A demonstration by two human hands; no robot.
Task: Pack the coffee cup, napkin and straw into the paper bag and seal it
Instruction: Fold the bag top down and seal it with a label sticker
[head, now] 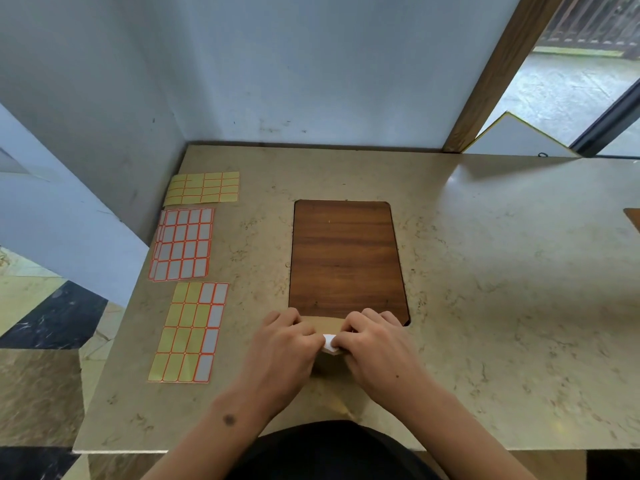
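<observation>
The brown paper bag (327,370) stands at the table's near edge, right in front of me, its top folded over. My left hand (282,348) and my right hand (375,344) both grip the folded top, fingers curled over its far side. Between my thumbs a white sticker (329,342) lies on the fold, pinched and pressed by both thumbs. The coffee cup, napkin and straw are not visible; the bag's inside is hidden.
Three sheets of orange-bordered labels lie at the left: one nearest (190,332), one in the middle (183,244), one at the back (204,187). A dark wood panel (346,258) is set into the beige stone table (502,289) beyond the bag. Walls close off the back and left.
</observation>
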